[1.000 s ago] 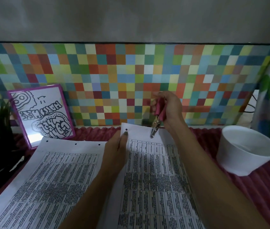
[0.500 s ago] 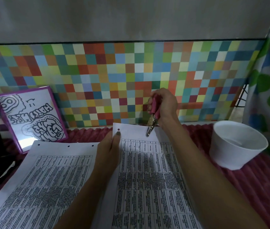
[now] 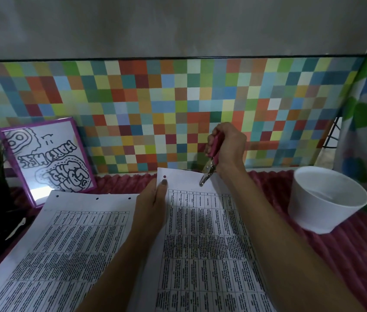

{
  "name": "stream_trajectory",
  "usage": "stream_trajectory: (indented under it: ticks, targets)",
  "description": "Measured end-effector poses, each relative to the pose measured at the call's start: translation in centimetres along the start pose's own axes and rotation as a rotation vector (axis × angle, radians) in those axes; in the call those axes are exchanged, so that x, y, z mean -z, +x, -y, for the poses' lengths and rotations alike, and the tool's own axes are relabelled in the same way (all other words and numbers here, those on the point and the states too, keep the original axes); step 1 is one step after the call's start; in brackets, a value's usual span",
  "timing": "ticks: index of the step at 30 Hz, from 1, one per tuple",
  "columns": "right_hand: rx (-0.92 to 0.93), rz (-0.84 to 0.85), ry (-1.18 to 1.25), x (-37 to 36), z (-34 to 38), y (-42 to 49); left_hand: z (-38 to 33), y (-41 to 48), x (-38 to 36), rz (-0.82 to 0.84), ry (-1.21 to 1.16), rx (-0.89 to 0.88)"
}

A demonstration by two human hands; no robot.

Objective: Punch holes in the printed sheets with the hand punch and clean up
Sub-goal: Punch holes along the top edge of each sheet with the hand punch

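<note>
**A:** The person's right hand (image 3: 229, 147) is curled round the pink handles of the hand punch (image 3: 209, 170), whose metal nose sits over the far edge of the right sheet (image 3: 200, 233). The left hand (image 3: 153, 203) pinches that sheet's left edge, thumb on top.

**B:** So they're mid-punching. One hole (image 3: 164, 177) shows near its far left corner (the left sheet (image 3: 65, 233) beside it carries three).

**A:** Next probably comes a firm squeeze with the paper fully in the slot, then a shift right. The white bowl (image 3: 326, 199) stands on the table (image 3: 346, 255) at right.
</note>
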State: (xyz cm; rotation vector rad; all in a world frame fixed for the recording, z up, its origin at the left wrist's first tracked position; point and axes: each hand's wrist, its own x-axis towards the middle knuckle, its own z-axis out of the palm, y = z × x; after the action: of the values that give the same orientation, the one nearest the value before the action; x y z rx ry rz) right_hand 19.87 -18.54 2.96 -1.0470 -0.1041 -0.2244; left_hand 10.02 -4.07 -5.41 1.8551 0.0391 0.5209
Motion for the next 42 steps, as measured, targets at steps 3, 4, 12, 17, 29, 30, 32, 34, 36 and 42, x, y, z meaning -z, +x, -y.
stream_trajectory:
  ticks: [3, 4, 12, 17, 29, 30, 32, 34, 36, 42]
  targets:
    - [0.007, -0.01, 0.003, -0.1, 0.2, -0.2, -0.1, 0.0, 0.0, -0.005, 0.007, 0.004]
    - [0.011, -0.005, 0.002, -0.1, 0.3, -0.2, -0.1, -0.1, 0.0, -0.004, 0.0, 0.01]
    - [0.054, 0.072, -0.046, -0.1, 0.7, 0.0, -2.0, 0.9, 0.0, -0.135, 0.397, -0.442]
    - [0.03, 0.084, -0.042, -0.1, 0.7, 0.2, -4.4, 2.9, -0.5, 0.295, 0.899, -0.517]
    - [-0.062, 0.232, -0.111, -0.1, 1.6, 0.1, -4.4, 5.2, -1.3, 0.463, 0.76, -0.548]
    - [-0.088, 0.25, -0.124, -0.1, 1.6, 0.1, -4.3, 5.3, -1.2, 0.469, 0.751, -0.541]
    - [-0.126, 0.296, -0.159, -0.3, 1.4, 0.2, -4.0, 5.6, -1.0, 0.481, 0.741, -0.532]
    - [-0.128, 0.344, -0.216, -0.5, 1.6, 0.0, -3.7, 5.7, -0.9, 0.491, 0.737, -0.538]
    - [-0.083, 0.367, -0.276, -0.1, 2.0, -0.2, -3.4, 5.7, -0.7, 0.501, 0.736, -0.552]
    - [0.037, 0.218, -0.222, 4.6, 3.4, 0.5, -2.3, 6.3, 0.1, 0.493, 0.695, -0.515]
